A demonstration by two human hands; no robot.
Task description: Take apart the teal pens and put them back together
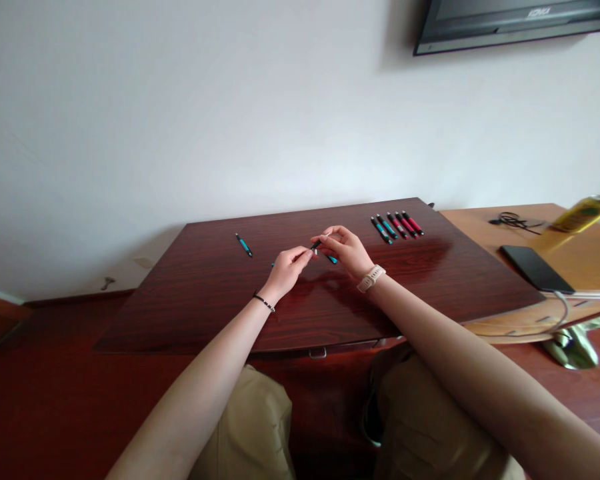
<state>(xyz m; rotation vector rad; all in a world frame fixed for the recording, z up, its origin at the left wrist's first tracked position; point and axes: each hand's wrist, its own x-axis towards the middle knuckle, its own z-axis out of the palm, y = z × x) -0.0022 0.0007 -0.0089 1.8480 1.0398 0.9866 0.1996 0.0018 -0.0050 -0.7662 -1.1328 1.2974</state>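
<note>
Over the middle of the dark wood table (205,300), my left hand (290,267) and my right hand (344,250) meet, both with closed fingertips. Between them they pinch a small black pen part (316,245); its exact shape is partly hidden by the fingers. A thin pale piece shows at the right fingertips. Below my right hand lies a teal pen piece (333,259), partly covered by the fingers. To the left, a teal and black pen (243,245) lies alone on the table. Several teal and pink pens (397,227) lie in a row to the right.
A lighter wooden surface (500,230) adjoins on the right, bearing a black phone (535,268), a black cable (514,220) and a yellow can (584,213). A white cord hangs by the phone. The wall stands behind the table, with a TV (520,23) mounted above.
</note>
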